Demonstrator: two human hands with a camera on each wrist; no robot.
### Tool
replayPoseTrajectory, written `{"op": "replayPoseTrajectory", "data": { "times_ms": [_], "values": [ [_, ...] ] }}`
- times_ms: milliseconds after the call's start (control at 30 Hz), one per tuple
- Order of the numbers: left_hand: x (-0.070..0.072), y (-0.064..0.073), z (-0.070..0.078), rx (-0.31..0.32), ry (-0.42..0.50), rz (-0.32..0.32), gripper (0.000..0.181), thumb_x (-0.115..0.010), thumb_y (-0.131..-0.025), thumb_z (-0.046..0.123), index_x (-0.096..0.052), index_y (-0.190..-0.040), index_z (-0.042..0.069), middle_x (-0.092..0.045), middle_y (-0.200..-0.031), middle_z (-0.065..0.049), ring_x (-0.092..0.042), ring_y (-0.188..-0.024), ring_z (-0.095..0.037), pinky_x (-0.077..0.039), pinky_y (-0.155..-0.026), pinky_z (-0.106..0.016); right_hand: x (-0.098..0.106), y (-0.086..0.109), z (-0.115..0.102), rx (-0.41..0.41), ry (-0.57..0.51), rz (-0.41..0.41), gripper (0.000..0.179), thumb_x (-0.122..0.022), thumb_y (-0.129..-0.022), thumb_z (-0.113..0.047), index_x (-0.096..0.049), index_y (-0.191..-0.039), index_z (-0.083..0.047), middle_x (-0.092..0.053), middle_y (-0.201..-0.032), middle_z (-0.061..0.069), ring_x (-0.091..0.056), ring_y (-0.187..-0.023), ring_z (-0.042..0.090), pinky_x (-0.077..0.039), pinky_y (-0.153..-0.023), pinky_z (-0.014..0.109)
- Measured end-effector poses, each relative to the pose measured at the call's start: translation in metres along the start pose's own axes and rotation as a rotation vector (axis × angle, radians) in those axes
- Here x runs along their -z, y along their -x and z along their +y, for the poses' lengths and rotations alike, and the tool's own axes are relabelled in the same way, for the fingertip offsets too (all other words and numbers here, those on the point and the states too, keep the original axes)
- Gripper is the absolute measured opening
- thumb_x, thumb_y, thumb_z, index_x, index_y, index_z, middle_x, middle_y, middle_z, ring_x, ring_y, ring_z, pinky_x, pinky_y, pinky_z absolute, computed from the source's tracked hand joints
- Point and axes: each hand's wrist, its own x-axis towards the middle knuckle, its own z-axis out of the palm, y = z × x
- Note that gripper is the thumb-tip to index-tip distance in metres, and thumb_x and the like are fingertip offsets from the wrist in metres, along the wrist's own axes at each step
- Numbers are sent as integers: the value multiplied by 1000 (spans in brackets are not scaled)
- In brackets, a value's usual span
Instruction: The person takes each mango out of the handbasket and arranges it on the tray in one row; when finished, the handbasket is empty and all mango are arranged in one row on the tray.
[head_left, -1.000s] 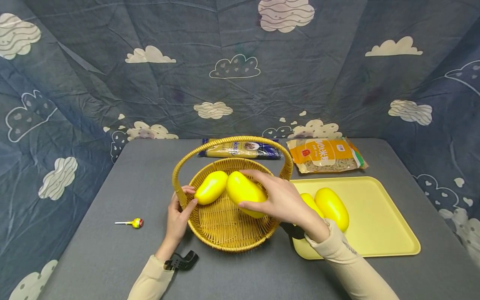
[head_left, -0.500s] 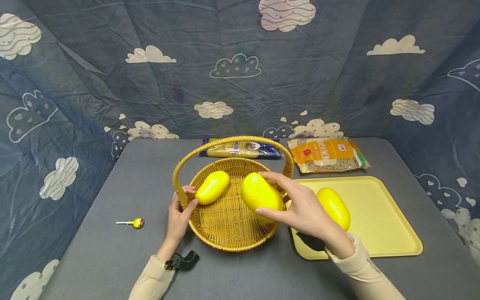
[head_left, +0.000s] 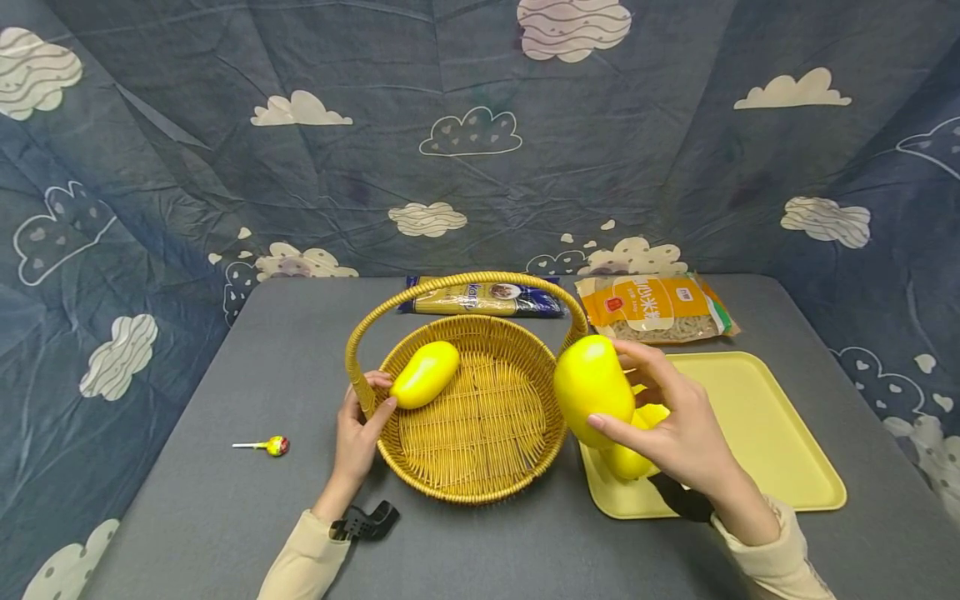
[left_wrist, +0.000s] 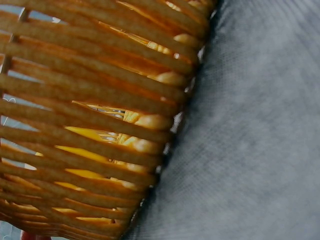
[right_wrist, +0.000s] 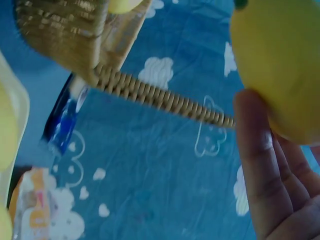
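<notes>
A round wicker basket (head_left: 471,498) with a tall arched handle stands mid-table in the head view. My left hand (head_left: 357,437) grips its left rim by the handle's base, thumb on the inner side. One yellow mango (head_left: 426,375) lies inside at the left. My right hand (head_left: 686,429) holds another mango (head_left: 592,387) between thumb and fingers, over the gap between basket and tray. Behind that hand, more yellow mangoes (head_left: 626,462) sit on the cream tray (head_left: 787,467), partly hidden. Woven basket wall (left_wrist: 90,90) fills much of the left wrist view.
A lollipop (head_left: 270,446) lies on the table to the left. Behind the basket is a blue and gold packet (head_left: 480,298). An orange bag (head_left: 656,308) lies beyond the tray. Cloud-patterned cloth (head_left: 480,192) hangs around the table.
My right hand has carried its mango from over the basket rightward to the tray's left edge. The left hand and the mango in the basket have stayed put.
</notes>
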Motion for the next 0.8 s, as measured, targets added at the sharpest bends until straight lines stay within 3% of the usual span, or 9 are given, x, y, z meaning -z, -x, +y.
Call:
{"op": "replayPoseTrajectory", "data": {
  "times_ms": [200,533,800],
  "values": [
    [0,0,0,1,-1,-3,17,-56,-84,-17,-54,-102,-15,-50,-110,-32,-49,-109,-17,-36,-96,-28,16,11,14,-65,17,129,85,-83,-59,11,-49,-135,-7,-57,-113,-7,-58,-87,4,-47,-64,14],
    [1,0,0,17,-6,-2,18,-56,-85,-16,-54,-102,-16,-50,-112,-32,-49,-110,-16,-35,-98,-29,36,26,50,-278,121,310,80,-82,-66,6,-49,-137,-12,-51,-114,-15,-51,-91,4,-41,-67,10],
    [0,0,0,14,-13,-6,17,-56,-85,-15,-54,-103,-14,-51,-112,-31,-49,-110,-15,-35,-97,-28,51,35,77,-448,163,408,73,-80,-74,-7,-49,-138,-22,-52,-107,-13,-53,-78,1,-41,-64,8]
  ]
}}
